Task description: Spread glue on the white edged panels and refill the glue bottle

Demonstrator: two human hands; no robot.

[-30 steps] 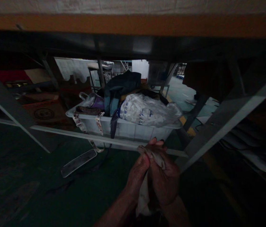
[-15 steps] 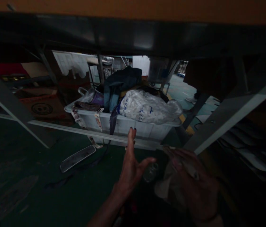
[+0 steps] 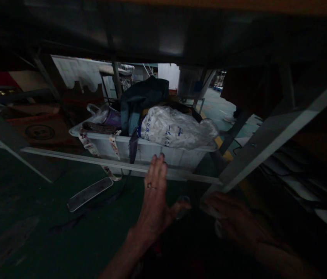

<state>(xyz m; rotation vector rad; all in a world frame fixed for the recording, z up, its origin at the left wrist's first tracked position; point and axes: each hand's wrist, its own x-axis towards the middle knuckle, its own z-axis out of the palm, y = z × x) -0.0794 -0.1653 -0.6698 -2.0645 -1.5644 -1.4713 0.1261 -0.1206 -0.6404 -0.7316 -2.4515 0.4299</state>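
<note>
My left hand reaches forward, back of the hand up, with a ring on one finger. Its fingers are stretched out, the thumb is spread, and nothing is in it. Its fingertips appear in front of the white plastic tub and the metal crossbar. Partly behind the thumb, a small clear glass or jar shows. To the right, my right hand is dark and blurred, its fingers curled over a pale cloth, mostly hidden beneath it.
The tub holds a plastic bag with blue print and dark clothing. A grey flat strip lies on the green floor. A cardboard box is at left. Table legs and a low tabletop frame the space.
My left hand has turned from edge-on to back up, fingers still extended. My right hand has tilted over the cloth, so less of it shows. The view has shifted slightly.
</note>
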